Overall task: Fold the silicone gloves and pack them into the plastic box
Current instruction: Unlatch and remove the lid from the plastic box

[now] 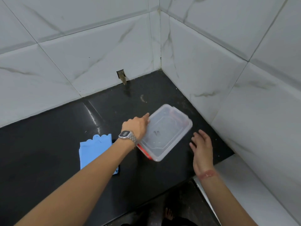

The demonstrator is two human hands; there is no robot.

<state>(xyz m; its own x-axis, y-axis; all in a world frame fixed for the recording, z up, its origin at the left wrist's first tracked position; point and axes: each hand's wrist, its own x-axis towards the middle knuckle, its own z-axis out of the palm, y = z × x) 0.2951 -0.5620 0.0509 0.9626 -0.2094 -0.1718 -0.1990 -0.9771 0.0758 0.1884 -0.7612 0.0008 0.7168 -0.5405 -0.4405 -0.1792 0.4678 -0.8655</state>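
A clear plastic box (164, 132) with red clips and its lid on lies on the black counter near the wall corner. My left hand (137, 125), a metal watch on its wrist, grips the box's left edge, index finger stretched along the rim. My right hand (202, 146) hovers just right of the box, fingers apart and holding nothing. Light blue silicone gloves (94, 150) lie flat on the counter to the left, partly hidden under my left forearm.
The black counter (48, 152) meets white marble-look tiled walls at the back and right. A small hole (121, 75) sits in the back wall at counter level. The counter's front edge drops to a dark floor, where a bare foot (168, 212) shows.
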